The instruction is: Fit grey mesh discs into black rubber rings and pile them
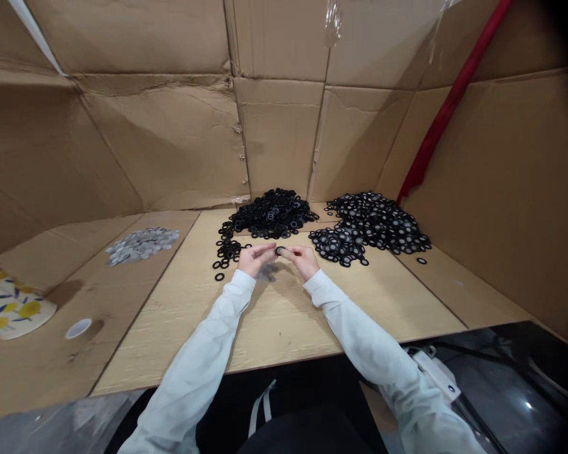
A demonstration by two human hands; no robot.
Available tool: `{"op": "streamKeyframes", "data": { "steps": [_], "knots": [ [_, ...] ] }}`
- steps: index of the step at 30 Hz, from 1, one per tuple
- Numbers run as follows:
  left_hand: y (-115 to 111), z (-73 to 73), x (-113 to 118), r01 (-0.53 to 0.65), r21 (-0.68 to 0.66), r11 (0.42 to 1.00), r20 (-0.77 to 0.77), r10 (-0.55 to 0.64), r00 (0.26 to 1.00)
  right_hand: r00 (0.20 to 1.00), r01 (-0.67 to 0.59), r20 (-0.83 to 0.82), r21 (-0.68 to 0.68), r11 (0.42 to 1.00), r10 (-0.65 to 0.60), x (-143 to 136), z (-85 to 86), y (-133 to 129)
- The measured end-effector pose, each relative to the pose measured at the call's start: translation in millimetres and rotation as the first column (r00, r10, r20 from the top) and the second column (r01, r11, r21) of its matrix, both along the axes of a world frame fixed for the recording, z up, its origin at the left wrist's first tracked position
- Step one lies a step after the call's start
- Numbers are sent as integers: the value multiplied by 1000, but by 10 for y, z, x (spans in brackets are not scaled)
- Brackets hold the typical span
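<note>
Close together over the middle of the board, my left hand (255, 258) and my right hand (303, 260) meet at a small black ring (279, 251). The fingers of my right hand are closed on the ring. My left fingers are pressed together against its left side; whether they grip it too is hard to make out. Behind my hands lies a heap of black rings (277, 213), with loose ones spilling down to the left. To the right is a pile of black rings with pale centres (376, 221). Whitish discs (142, 244) lie in a pile at the left.
Cardboard walls (284, 139) enclose the back and sides. A container with a yellow and blue pattern (16, 306) stands at the far left, near a small white round piece (78, 328). A red strip (442, 120) hangs at the right.
</note>
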State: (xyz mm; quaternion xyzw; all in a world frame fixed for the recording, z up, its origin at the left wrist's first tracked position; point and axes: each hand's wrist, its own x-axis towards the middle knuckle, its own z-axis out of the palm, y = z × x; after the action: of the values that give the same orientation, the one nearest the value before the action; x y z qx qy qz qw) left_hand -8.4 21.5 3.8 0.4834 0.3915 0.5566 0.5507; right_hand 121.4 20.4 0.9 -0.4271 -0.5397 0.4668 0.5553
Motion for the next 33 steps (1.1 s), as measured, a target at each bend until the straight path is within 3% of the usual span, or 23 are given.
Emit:
{"op": "streamKeyframes", "data": {
  "steps": [7,13,23,29,33],
  "knots": [
    [-49,21,19,-20,20,1000,-66,22,998,992,47,113,105,993,-59,13,-40,10],
    [-74,67,-1,-31,87,996,-185,46,982,949,128,250,250,960,-192,13,-62,-32],
    [9,-52,89,-220,97,971,8,220,975,883,141,389,315,939,-263,32,-4,-39],
    [-76,36,91,-210,196,958,-104,233,967,757,97,564,402,910,-330,35,34,-87],
    [-129,94,83,-73,237,969,-186,119,975,634,80,637,510,856,-439,58,38,-98]
  ]
}}
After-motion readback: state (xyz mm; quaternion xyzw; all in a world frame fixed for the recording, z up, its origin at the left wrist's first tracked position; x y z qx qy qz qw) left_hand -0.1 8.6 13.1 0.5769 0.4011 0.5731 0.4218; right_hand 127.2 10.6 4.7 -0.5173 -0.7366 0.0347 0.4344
